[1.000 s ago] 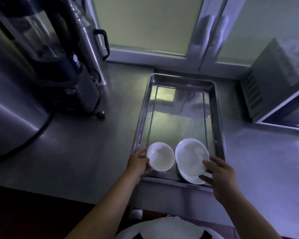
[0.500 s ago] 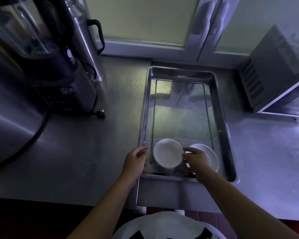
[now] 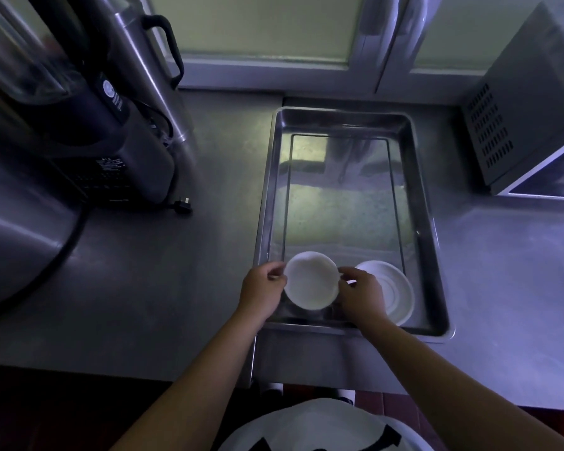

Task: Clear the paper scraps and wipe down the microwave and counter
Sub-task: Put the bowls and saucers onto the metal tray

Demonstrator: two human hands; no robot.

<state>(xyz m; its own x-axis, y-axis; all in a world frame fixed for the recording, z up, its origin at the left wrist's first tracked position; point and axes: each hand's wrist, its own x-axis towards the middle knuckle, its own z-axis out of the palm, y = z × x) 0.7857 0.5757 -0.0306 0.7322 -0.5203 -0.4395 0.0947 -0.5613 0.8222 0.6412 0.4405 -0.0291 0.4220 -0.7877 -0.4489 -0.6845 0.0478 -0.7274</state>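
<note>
A small round white bowl is held between both hands at the near end of a rectangular stainless-steel tray. The left hand is curled against the bowl's left rim, with its edge pinched between thumb and fingers. The right hand is curled round the right rim in the same way. Whether the bowl is resting on the tray floor or is raised just clear of it cannot be told.

Just to the right of the right hand, and partly covered by it, a shallow round white dish is seen lying in the tray's near right corner. Beyond both hands, pale window light is reflected in the tray floor.

The tray is carried by a grey metal worktop, which is spread out to the left of the left hand and to the right of the right hand. Well beyond the right hand and to its right, a grey box-shaped microwave with a vented side panel is set on the worktop, apart from the tray and cut off by the picture's edge.

Beyond the left hand and to its left, a dark blender with a clear jug is placed, and a tall steel flask with a black handle is seen behind it. A black plug is laid on the worktop beside the blender. Farther left, a large rounded steel vessel is seen.
</note>
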